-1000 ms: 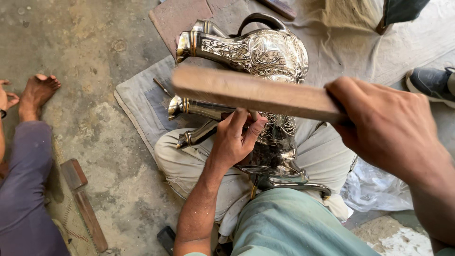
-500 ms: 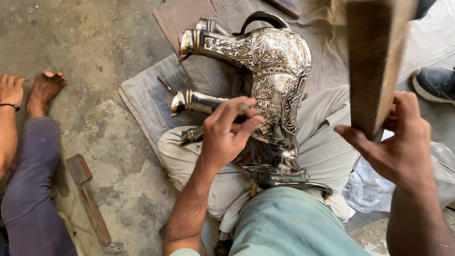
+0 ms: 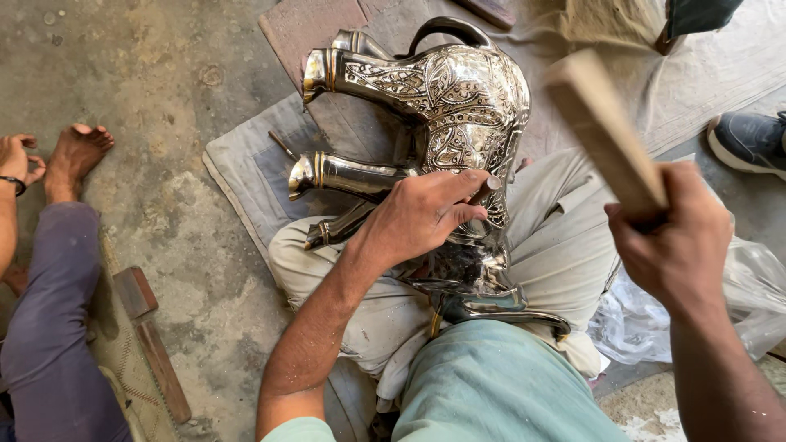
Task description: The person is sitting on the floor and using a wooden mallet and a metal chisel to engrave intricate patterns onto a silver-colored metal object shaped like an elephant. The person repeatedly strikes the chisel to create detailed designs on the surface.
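Note:
An ornate silver metal animal figure (image 3: 458, 90) lies on its side across my lap, legs pointing left. My left hand (image 3: 417, 217) rests on its body and pinches a small metal punch (image 3: 489, 185) against the engraved surface. To the right of the figure, my right hand (image 3: 671, 245) grips a flat wooden beater (image 3: 602, 127), raised and tilted up and to the left. The beater is clear of the punch.
A grey cloth (image 3: 254, 172) lies under the figure on the concrete floor. Another person sits at left: bare foot (image 3: 78, 151), hand (image 3: 16, 155), purple trousers (image 3: 49, 327). A wooden mallet (image 3: 151, 344) lies beside them. A shoe (image 3: 749, 139) and plastic bag (image 3: 737, 303) are at right.
The wooden beater went from lying across the figure to raised at the right, and now tilts leftward. My left hand stays on the figure with the punch.

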